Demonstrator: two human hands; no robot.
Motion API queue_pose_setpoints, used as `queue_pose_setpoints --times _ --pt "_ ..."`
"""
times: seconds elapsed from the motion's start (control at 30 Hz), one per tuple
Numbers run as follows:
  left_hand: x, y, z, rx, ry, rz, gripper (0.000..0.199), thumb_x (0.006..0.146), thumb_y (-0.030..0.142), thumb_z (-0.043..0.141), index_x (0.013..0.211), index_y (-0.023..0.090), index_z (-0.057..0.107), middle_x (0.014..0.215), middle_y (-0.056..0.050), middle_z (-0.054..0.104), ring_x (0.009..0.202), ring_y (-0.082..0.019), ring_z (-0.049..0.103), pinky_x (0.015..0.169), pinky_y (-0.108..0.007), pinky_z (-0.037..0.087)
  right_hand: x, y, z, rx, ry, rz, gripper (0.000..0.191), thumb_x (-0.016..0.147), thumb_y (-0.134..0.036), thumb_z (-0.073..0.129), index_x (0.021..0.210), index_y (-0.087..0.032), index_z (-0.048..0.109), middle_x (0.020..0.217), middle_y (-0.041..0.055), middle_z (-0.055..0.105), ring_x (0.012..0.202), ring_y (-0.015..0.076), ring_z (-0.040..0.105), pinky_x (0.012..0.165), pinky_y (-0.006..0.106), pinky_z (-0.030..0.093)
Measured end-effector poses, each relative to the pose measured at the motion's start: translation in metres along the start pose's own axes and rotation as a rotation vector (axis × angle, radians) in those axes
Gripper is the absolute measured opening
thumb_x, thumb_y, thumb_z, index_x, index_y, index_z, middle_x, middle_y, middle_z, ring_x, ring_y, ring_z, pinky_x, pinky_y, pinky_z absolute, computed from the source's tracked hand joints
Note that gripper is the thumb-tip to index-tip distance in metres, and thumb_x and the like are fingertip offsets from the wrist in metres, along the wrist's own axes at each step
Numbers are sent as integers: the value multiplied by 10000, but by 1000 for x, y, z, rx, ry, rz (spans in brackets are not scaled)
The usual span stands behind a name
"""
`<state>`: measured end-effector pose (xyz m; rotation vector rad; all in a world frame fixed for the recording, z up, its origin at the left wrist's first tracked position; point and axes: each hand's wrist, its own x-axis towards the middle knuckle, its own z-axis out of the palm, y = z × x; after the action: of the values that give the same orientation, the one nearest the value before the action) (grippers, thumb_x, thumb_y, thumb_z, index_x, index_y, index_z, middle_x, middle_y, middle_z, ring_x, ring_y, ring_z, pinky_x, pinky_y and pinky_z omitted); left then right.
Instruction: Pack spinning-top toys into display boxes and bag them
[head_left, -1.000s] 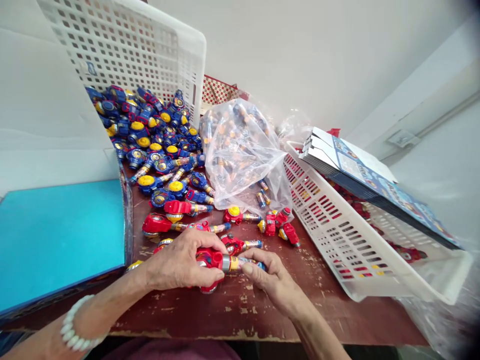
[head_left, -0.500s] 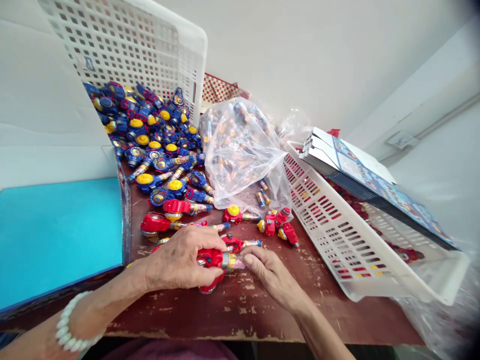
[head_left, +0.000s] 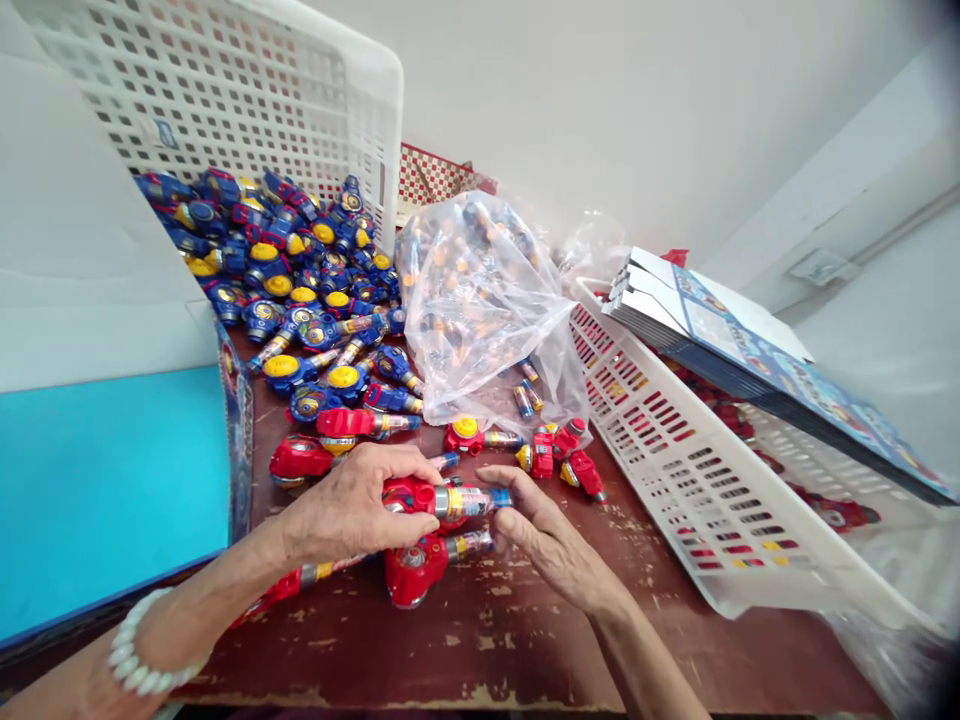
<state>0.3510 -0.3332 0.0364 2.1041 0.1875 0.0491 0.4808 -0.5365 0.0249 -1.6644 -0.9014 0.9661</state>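
My left hand (head_left: 349, 510) grips a red toy (head_left: 405, 497) with a clear, printed tube that ends in a blue tip. The tube points right, toward my right hand (head_left: 551, 540). That hand's thumb and fingers are apart around the blue tip; whether they touch it I cannot tell. Just below the held toy, a second red toy with a tube (head_left: 416, 572) lies on the table. Another red toy (head_left: 281, 592) is partly covered by my left wrist. More red toys (head_left: 352, 422) lie beyond my left hand.
Many blue toys (head_left: 270, 265) spill from a white basket (head_left: 322, 110). A clear plastic bag (head_left: 487, 300) holds small printed tubes, several lying at its mouth. At right, folded boxes (head_left: 780, 370) rest on a white basket (head_left: 645, 450) with red toys. A turquoise panel (head_left: 112, 500) stands left.
My right fingers have parted from their pinch on a tube's end, and a blue tip now shows. The red toy nearest the front is more exposed. The view has shifted slightly.
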Motion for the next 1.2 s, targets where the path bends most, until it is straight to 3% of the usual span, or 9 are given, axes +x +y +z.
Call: queue_pose_setpoints --times 0.07,0.2,0.37,0.57,0.67,0.8,0.9,1.07,1.2 --pt "3 -1 1 0 -12 -15 232 701 241 635 915 198 714 816 18 656 742 -152 606 682 -228 432 1 2 -1 -22 57 -29 366 894 -515 542 1072 -196 562 804 -13 552 667 101 479 600 218 371" --pt "7 -3 2 8 -23 0 281 722 276 646 987 203 706 939 -1 671 846 -180 621 743 -246 451 4 7 0 13 140 52 532 931 -617 349 686 -170 500 530 -31 445 481 89 402 488 227 318" --pt "11 1 4 25 -26 -43 284 731 287 644 998 211 703 959 -4 673 886 -193 624 781 -261 456 7 12 0 177 118 8 432 860 -570 558 1059 -187 556 718 -21 545 580 98 493 552 222 412" --pt "18 0 10 130 67 122 231 758 268 626 963 204 711 916 -12 668 837 -168 608 773 -244 450 15 23 1 236 222 24 432 845 -592 556 894 -163 565 534 -76 381 434 64 319 424 201 284" --pt "21 -9 8 242 155 203 230 791 295 618 989 206 693 952 -25 664 897 -183 592 818 -266 440 17 23 -17 51 354 -11 410 878 -543 529 1054 -177 588 699 -17 528 530 93 430 493 221 366" --pt "24 -22 2 454 313 206 210 862 350 566 991 220 670 1014 -35 654 968 -213 550 845 -318 424 25 29 -70 -606 806 -159 400 897 -400 502 1219 -175 572 1109 121 585 924 219 555 835 363 446" --pt "25 -25 0 617 329 194 183 892 285 518 971 211 665 1029 -46 653 962 -235 531 817 -356 421 35 41 -109 -998 848 -35 410 849 -293 543 1238 -169 585 1206 162 570 1056 293 509 931 453 382" --pt "25 -24 7 824 379 241 235 840 318 601 1044 221 665 1193 -90 612 1090 -339 495 872 -508 383 43 54 -138 -991 756 -15 240 809 -288 557 974 -165 681 891 85 667 837 227 577 801 365 448" --pt "27 -20 19 799 440 312 360 824 352 625 1146 191 628 1281 -127 553 1206 -364 431 1004 -587 309 32 38 -127 -955 902 -102 319 841 -338 496 1028 -115 624 938 121 627 873 235 563 816 388 454"
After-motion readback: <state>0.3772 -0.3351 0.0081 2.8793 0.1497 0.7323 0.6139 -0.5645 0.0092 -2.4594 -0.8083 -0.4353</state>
